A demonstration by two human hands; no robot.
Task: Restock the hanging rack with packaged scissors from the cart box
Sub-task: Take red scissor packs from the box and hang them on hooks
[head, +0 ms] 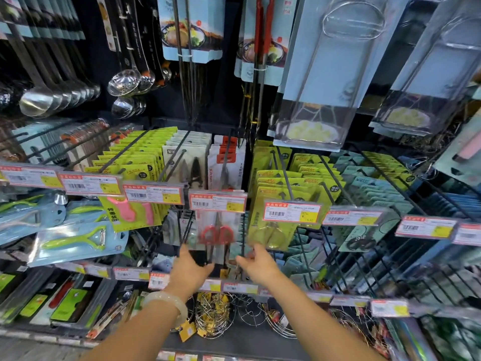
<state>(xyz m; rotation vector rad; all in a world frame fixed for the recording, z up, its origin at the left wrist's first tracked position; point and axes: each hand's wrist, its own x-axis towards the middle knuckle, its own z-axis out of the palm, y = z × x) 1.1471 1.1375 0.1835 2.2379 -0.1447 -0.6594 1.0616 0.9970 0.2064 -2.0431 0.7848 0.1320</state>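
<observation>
Left hand (191, 268), a pale bangle (166, 303) on its wrist, is raised to the lower edge of a clear pack of red-handled scissors (218, 234), fingers curled up against the pack's bottom left; the fingertips are hidden behind the hand, so whether it grips or merely touches cannot be told. Right hand (260, 263) is just beside it, at the pack's bottom right, thumb pointing inward towards the left hand and fingers bent around the pack edge; the grip itself is blurred. The two hands are close but apart. The scissors pack hangs upright in the middle of the rack, below a red-and-yellow price tag (218, 202) at the hook's tip. Behind it, on the same hook line, is a row of white-and-red scissors cards (226, 162). Left of that: grey cards of black shears (186, 162), then lime-green cards (135, 155), with a pink item on a green card (130, 212) in front. Right: a yellow-green pack (272, 230) beside the right hand and teal cards (374, 178) further along. Far left: green peelers (78, 239) in blister packs. Above: steel ladles (57, 96), skimmers (127, 80), and long chopsticks (186, 48) on blue cards. Below the hands: wire steamer racks (216, 316).
</observation>
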